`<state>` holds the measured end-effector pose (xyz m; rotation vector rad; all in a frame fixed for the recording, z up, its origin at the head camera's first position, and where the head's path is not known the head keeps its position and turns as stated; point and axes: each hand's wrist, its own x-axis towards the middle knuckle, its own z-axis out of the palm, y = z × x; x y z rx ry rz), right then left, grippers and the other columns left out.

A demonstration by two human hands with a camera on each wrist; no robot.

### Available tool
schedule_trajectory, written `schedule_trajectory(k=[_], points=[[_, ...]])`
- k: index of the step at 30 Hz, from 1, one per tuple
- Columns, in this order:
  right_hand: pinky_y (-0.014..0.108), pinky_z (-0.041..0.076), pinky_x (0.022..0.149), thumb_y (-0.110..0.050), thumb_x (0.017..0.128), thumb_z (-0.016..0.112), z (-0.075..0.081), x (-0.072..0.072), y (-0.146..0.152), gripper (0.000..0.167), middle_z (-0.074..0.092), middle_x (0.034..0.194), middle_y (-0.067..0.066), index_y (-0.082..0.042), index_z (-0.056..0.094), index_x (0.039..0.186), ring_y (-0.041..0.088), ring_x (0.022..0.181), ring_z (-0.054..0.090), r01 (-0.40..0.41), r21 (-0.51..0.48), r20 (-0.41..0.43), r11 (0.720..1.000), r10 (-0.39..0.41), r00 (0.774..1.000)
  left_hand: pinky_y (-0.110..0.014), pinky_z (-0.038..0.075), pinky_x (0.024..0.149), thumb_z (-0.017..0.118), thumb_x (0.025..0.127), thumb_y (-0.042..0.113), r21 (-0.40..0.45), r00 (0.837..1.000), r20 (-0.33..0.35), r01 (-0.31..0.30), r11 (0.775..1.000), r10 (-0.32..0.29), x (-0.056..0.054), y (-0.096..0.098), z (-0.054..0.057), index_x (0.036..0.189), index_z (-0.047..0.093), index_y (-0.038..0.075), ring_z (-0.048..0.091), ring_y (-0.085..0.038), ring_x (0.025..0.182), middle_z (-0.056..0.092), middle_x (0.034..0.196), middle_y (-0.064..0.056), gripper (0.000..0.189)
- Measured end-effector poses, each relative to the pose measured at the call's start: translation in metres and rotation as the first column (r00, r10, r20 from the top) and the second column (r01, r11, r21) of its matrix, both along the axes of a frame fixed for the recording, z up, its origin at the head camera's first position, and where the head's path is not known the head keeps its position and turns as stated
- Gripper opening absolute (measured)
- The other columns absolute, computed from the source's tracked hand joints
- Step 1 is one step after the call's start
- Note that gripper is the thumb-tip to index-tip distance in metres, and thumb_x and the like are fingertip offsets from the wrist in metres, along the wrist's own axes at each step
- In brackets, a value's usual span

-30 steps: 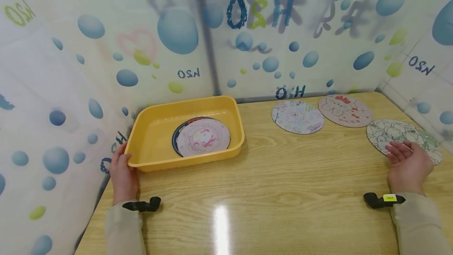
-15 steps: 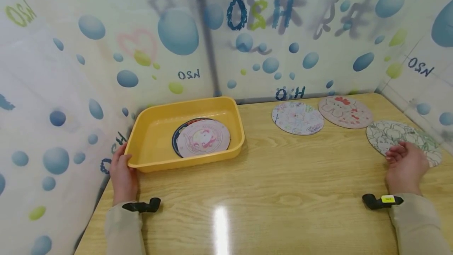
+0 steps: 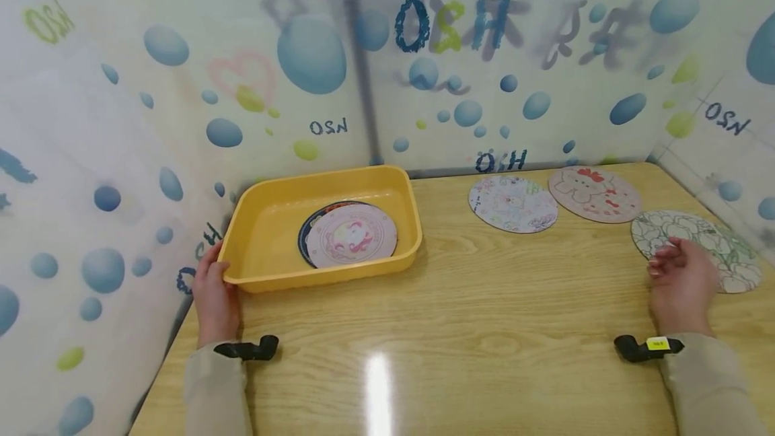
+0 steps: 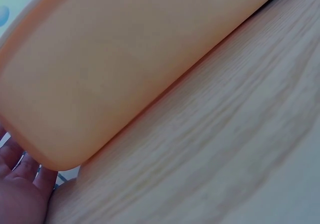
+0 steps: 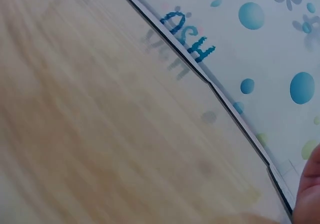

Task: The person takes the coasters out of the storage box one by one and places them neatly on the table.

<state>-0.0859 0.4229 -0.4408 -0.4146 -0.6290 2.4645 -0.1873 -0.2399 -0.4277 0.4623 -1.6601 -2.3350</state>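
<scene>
My left hand point(image 3: 214, 301) grips the left front corner of a yellow plastic tray point(image 3: 260, 241), thumb at the rim. In the left wrist view, its fingers point(image 4: 22, 171) touch the tray's outer wall point(image 4: 110, 68). Inside the tray lies a round pink mat point(image 3: 351, 234) with a cartoon figure, overlapping a dark-rimmed round mat point(image 3: 305, 237). Fingers loosely curled and holding nothing, my right hand point(image 3: 684, 288) is over the near left part of a round floral line-drawn mat point(image 3: 737, 266). Only part of that hand point(image 5: 307, 189) shows in the right wrist view.
Two more round mats lie at the back right of the wooden table point(image 3: 460, 342): a white doodle one point(image 3: 513, 204) and a pink one with a red bow point(image 3: 595, 194). A patterned wall covering point(image 3: 387, 99) borders the table at the back and sides.
My right hand has drifted left and slightly toward me, its fingers curling a little more. The left hand stays at the tray corner. The head view has shifted slightly.
</scene>
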Motion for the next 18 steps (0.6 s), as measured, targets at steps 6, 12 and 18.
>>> schedule_trajectory(k=[6,12,18], points=[[0.032,0.039,0.039,-0.007,0.087,0.052,0.000,-0.006,-0.009,0.012,0.057,0.065,0.015,0.004,0.055,0.090,0.025,0.050,0.050,-0.042,0.026,-0.006,0.999,0.042,0.999,-0.023,0.033,0.097,0.040,0.093,0.018,-0.039,1.000,-0.001,-0.004,0.999,0.004,-0.002,0.001,-0.002,0.133,0.041,0.020,0.035,-0.018,0.122,0.028,0.139,0.004,0.040],[0.031,0.039,0.038,-0.007,0.086,0.054,-0.002,-0.009,-0.010,0.012,0.056,0.064,0.015,0.004,0.055,0.089,0.024,0.050,0.051,-0.029,0.053,-0.004,0.998,0.029,1.000,-0.023,0.031,0.098,0.040,0.093,0.018,-0.027,1.000,-0.003,0.002,1.000,-0.002,-0.002,0.000,-0.001,0.133,0.040,0.020,0.033,-0.018,0.123,0.027,0.140,0.004,0.040],[0.029,0.039,0.038,-0.007,0.085,0.056,-0.002,-0.016,-0.019,0.012,0.056,0.063,0.013,0.004,0.056,0.090,0.022,0.049,0.050,-0.030,0.064,0.026,0.998,0.029,0.999,-0.024,0.031,0.099,0.039,0.093,0.017,-0.021,1.000,0.001,-0.004,1.000,0.004,-0.001,0.000,-0.002,0.133,0.041,0.021,0.033,-0.018,0.123,0.027,0.140,0.004,0.040]])
